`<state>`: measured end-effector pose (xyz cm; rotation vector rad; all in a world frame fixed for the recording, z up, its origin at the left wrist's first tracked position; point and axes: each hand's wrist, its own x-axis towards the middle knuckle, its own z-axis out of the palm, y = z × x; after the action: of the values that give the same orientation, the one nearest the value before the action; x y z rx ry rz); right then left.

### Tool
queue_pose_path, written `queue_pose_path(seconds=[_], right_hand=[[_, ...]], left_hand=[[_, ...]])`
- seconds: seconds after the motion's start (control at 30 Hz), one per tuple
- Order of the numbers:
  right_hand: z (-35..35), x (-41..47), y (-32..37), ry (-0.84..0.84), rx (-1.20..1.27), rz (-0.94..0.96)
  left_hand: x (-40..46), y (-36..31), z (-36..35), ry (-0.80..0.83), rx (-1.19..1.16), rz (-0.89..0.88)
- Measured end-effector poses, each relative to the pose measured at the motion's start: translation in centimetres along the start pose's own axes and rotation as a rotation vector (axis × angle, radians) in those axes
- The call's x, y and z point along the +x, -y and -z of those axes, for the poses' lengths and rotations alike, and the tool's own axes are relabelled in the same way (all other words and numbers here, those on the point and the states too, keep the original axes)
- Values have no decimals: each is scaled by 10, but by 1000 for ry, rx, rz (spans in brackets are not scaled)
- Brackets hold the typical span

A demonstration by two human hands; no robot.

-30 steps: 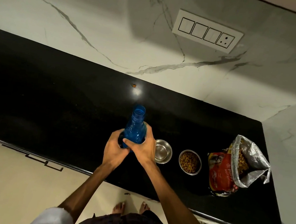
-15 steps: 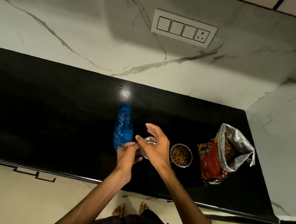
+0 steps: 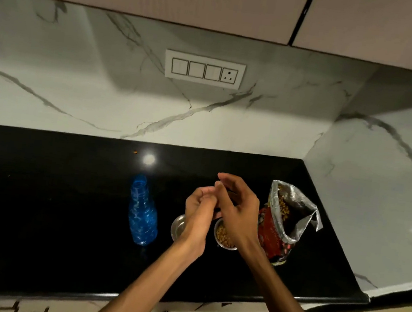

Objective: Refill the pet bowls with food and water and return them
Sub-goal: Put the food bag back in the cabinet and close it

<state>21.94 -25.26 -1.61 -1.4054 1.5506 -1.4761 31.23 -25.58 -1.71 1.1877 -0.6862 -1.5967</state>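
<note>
My left hand (image 3: 198,216) and right hand (image 3: 238,212) half-hide both steel bowls (image 3: 177,228) (grips unclear); blue bottle (image 3: 143,213) at nine o'clock.

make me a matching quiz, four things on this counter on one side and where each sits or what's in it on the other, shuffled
Things:
1. blue bottle
2. left bowl
3. right bowl
4. food bag

Descriptions:
A. holds brown kibble, partly under the right hand
B. open at the top, nearest the right wall
C. stands farthest left, cap off
D. shiny metal, no kibble showing, partly behind the left hand

Pairs: 1-C, 2-D, 3-A, 4-B
</note>
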Motion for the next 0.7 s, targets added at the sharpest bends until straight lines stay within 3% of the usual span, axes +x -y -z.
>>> queue_pose_path(seconds=[0.7], right_hand=[[99, 109, 101, -260, -131, 408]], left_hand=[[3, -123, -137, 294, 28, -320]])
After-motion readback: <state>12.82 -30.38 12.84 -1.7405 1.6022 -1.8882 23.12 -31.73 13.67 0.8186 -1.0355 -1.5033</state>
